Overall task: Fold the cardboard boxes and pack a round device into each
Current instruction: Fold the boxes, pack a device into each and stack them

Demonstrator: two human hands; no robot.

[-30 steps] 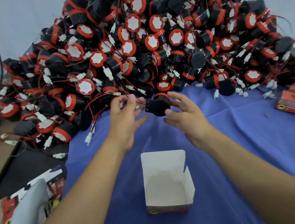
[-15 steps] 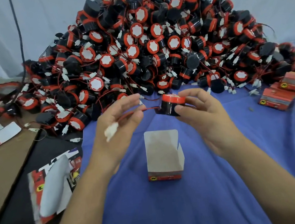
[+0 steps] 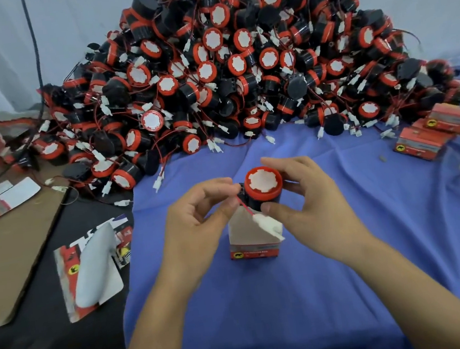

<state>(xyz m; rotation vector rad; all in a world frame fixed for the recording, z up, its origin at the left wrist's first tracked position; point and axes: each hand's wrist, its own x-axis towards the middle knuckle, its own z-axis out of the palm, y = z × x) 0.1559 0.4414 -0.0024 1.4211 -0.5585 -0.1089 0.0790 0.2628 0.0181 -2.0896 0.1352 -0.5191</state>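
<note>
Here the right hand (image 3: pixel 314 207) grips the round device (image 3: pixel 263 183), black plastic with its red-rimmed white face tilted upward, just above the open cardboard box (image 3: pixel 252 238) mid-way on the blue cloth (image 3: pixel 296 296); the left hand (image 3: pixel 197 224) pinches its red wire (image 3: pixel 242 203).

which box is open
The box standing below the device that the right hand grips and whose wire the left hand pinches. Its flap stands up, showing bare cardboard; the boxes at far right are shut.
</note>
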